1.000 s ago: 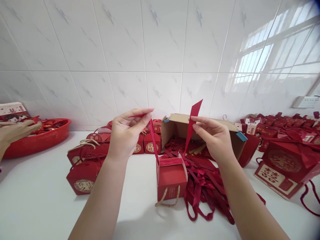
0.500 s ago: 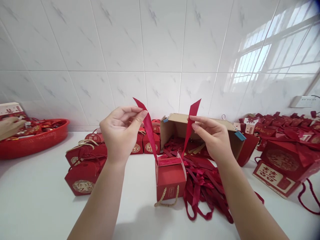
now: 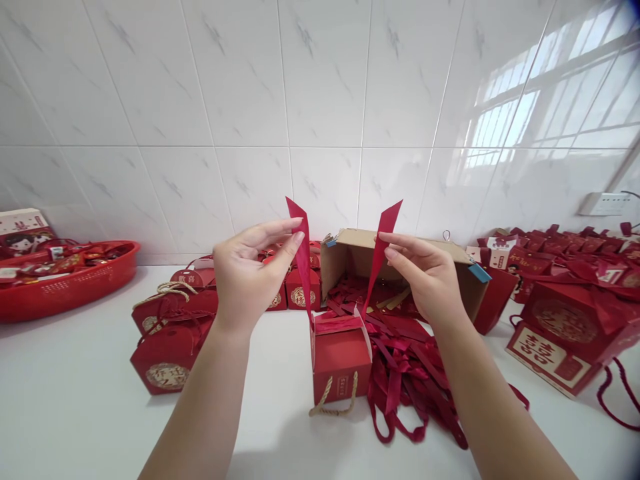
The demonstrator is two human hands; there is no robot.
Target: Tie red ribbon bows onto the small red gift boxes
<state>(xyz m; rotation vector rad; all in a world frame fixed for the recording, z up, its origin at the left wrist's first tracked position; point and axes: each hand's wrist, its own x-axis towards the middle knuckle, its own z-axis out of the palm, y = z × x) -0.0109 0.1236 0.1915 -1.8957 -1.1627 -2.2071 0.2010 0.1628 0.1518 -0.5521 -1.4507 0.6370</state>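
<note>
While red ribbon (image 3: pixel 305 277) stands with both ends raised about level, its middle lies across top of small red box (image 3: pixel 341 361), set on bench (image 3: pixel 80 387). Left grip (image 3: pixel 249 281): thumb and fingers pinching one end. Right grip (image 3: pixel 426 275): likewise, other end. Handling advice: ends even, light equal pull (satin looks slippery), no twist, box steady.

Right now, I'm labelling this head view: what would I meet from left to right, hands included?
Red basket, front-left red box, left hand, central red box, right hand, large red box at the far right.
</note>
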